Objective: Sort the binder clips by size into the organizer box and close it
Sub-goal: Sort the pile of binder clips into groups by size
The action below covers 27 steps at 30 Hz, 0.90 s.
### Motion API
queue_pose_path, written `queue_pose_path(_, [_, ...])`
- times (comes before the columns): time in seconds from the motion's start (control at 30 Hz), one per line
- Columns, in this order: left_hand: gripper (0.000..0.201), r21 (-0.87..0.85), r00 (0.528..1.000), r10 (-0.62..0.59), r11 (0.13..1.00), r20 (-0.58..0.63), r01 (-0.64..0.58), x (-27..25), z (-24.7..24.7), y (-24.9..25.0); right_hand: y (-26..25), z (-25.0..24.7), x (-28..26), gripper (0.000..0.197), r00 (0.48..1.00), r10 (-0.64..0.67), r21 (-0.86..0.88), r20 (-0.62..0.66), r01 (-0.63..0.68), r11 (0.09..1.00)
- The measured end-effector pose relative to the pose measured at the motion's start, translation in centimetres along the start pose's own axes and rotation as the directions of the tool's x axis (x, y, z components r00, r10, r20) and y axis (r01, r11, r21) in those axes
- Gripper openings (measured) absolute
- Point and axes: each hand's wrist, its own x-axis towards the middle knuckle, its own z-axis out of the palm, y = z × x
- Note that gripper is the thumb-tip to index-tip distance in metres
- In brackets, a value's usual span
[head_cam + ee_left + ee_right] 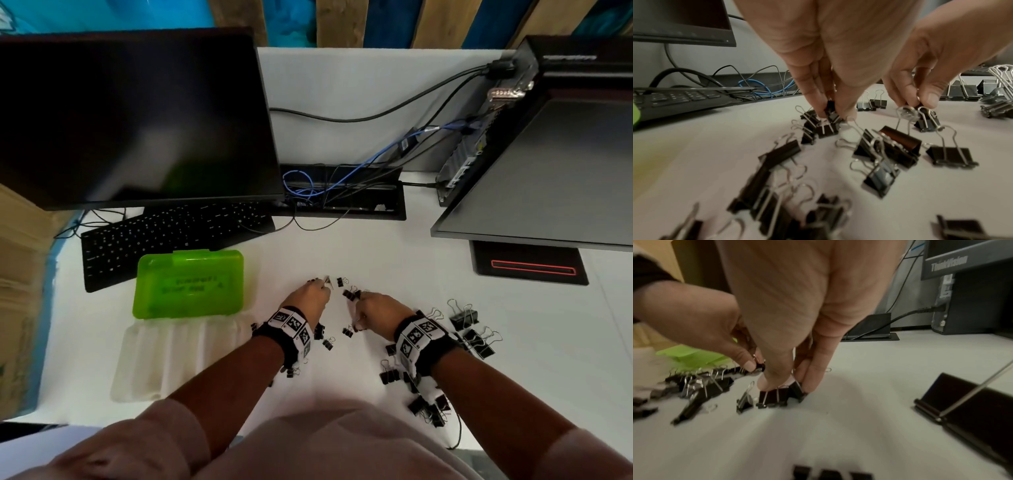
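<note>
Small black binder clips (351,294) are being gathered near the middle of the white worktop (376,246), and none is seen inside the organizer box (178,356), which lies open well to the left with its green lid (189,282) folded back against the keyboard (171,229). A small clip (831,112) is pinched between the thumb and fingers (813,91) of the left hand (308,296). A small clip (797,390) is pinched by the curled fingers (819,363) of the right hand (375,310), with further small ones touching it on the worktop. Larger clips (471,329) are scattered to the right, and medium ones (898,146) lie below the wrists.

Several risks can be judged from this layout. A clip held only by its wire loop may swing and be dropped on the way to the box. Neighbouring clips with interlocked handles may be dragged along, so that mixed sizes end up in one compartment. Loose clips under the forearms may be swept off the worktop edge. The translucent compartment walls are faint, so a misplaced drop is likely. Overfilled compartments could keep the lid from being latched.
</note>
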Motion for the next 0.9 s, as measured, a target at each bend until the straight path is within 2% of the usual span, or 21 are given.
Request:
queue_pose_path(0.17, [0.027,-0.031,1.000,-0.001,1.000,-0.024,0.001,0.0,0.1,-0.3,-0.3,-1.0,0.1,0.011,0.989,0.116,0.193,-0.090,-0.097,0.977])
queue_pose_path(0.3, [0.030,0.038,0.998,-0.052,0.998,0.025,0.051,0.2,0.2,0.6,-0.6,-1.2,0.8,0.010,0.973,0.199,0.232,-0.120,-0.167,0.958])
queue_pose_path(0.43, [0.027,0.053,0.998,-0.053,0.997,0.032,0.051,0.3,1.0,0.7,-0.9,-1.1,1.3,0.022,0.957,0.273,0.243,-0.100,-0.242,0.939])
queue_pose_path(0.6, [0.020,0.057,0.995,-0.083,0.995,0.048,0.080,0.4,0.9,0.3,-1.2,-1.3,1.7,0.046,0.950,0.302,0.253,-0.077,-0.275,0.928])
queue_pose_path(0.67, [0.020,0.047,0.994,-0.097,0.994,0.057,0.095,0.5,0.8,0.4,-1.4,-1.5,2.0,0.042,0.950,0.302,0.219,-0.077,-0.279,0.935])
queue_pose_path(0.77, [0.019,0.001,0.993,-0.110,0.994,0.051,0.110,0.5,0.4,0.6,-1.5,-1.7,2.3,0.023,0.957,0.273,0.218,-0.099,-0.247,0.944])
queue_pose_path(0.9, [0.019,-0.135,0.992,-0.124,0.984,-0.027,0.119,-0.2,0.3,0.1,-1.7,-1.8,1.7,0.009,0.967,0.223,0.286,-0.124,-0.180,0.941])
